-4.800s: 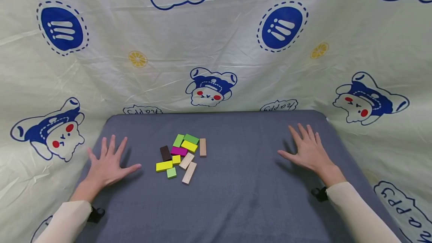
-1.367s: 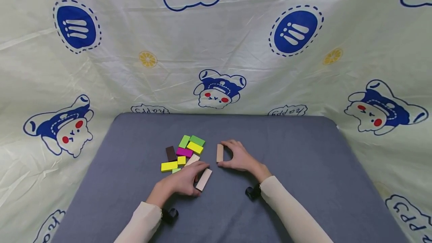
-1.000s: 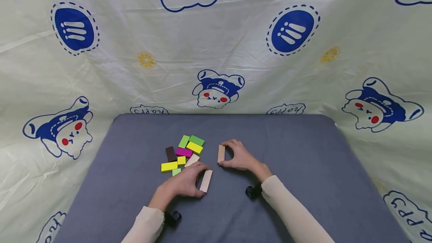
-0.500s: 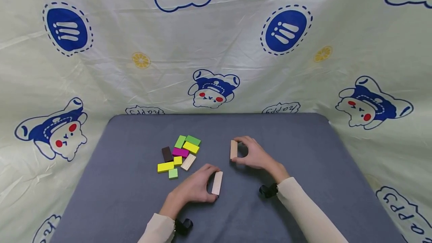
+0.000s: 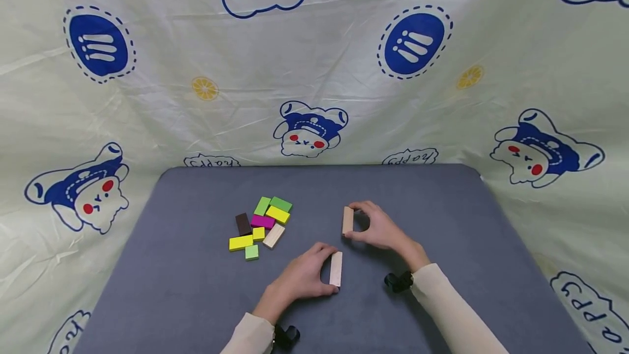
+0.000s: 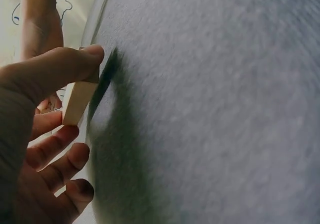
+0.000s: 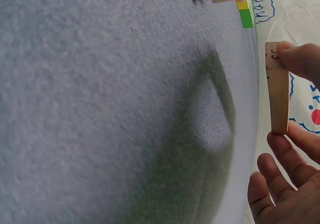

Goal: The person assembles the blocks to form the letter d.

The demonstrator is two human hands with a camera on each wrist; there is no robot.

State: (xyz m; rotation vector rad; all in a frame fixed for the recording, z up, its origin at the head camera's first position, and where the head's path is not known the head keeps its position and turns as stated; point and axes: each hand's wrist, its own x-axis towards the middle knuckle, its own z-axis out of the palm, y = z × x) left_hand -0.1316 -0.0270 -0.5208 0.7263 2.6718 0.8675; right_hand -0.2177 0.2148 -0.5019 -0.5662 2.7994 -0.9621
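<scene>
In the head view my left hand [image 5: 302,277] pinches a pale wooden block [image 5: 336,269] by its two ends, thumb at the near end. Farther back and to the right, my right hand [image 5: 383,228] grips another wooden block [image 5: 348,221] the same way. The left wrist view has the left hand's block [image 6: 77,102] between thumb and fingertips, with a shadow on the cloth beside it. Small dark marks show on the right hand's block [image 7: 279,94] in the right wrist view. The two blocks are apart, both lengthwise toward the back.
Left of the hands lies a loose group of blocks: a wooden one [image 5: 273,236], a magenta one [image 5: 262,222], a dark brown one [image 5: 243,224], several yellow and green ones. The grey cloth-covered table [image 5: 187,288] ends at a printed curtain [image 5: 344,86] behind.
Both hands have come in from the sides, taken hold of a wooden block each, and moved them rightward, away from the group. The left hand's block has turned from slanted to nearly straight.
</scene>
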